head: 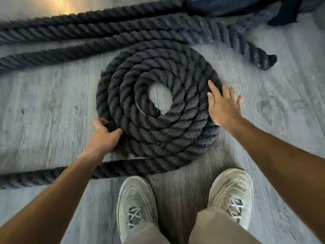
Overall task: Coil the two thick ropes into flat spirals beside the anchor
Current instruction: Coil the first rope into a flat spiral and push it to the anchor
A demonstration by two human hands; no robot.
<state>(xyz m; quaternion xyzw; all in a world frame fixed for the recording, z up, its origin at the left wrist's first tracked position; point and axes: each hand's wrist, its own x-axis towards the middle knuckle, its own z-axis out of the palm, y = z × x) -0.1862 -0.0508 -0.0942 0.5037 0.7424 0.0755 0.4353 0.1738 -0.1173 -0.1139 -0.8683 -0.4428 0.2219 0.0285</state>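
Left hand (pixel 105 136) pinching my rope coil's (pixel 158 103) outer wrap, right hand (pixel 223 104) spread flat; loose tail (pixel 35 176) could drag it lopsided.

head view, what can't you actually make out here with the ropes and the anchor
- Anchor: the dark shape at the top edge is cut off, so its form is unclear.
- Straight ropes: they run off the left edge, length unknown.
- Tail leaving the coil: cut by the left edge and crossed by the left forearm.
- Left hand: its fingertips hide behind the coil's rim.
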